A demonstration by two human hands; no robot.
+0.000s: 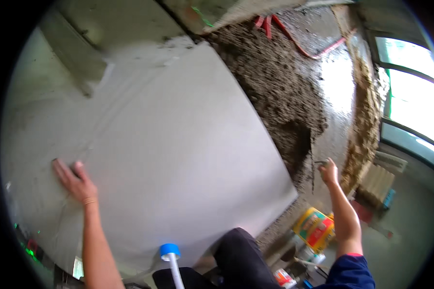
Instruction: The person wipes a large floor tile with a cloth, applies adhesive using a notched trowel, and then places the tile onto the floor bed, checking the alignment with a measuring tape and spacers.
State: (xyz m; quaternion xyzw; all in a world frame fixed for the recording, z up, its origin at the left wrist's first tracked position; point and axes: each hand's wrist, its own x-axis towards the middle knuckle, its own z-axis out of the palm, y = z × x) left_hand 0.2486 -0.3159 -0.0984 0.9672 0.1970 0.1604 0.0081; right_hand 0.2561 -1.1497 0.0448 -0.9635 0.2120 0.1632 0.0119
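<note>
My left hand [74,183] lies with fingers stretched on the large light-grey floor tile surface at the left. A big smooth grey tile [188,135] fills the middle, its right edge bordering rough, dark wet mortar [270,82]. Over the right side of the mortar, my right hand [329,172] is closed around the handle of a trowel [313,168], whose thin blade shows edge-on. Between the hands, by my knees, a white tube-like handle with a round blue end [169,250] stands over the tile.
Red strap or hose [299,45] lies across the mortar's far end. Windows [414,91] are at the right. A yellow and red bag or bucket [315,229] stands beside my right forearm, with a white and red container [284,278] nearer me. A grey board-like piece [77,53] lies far left.
</note>
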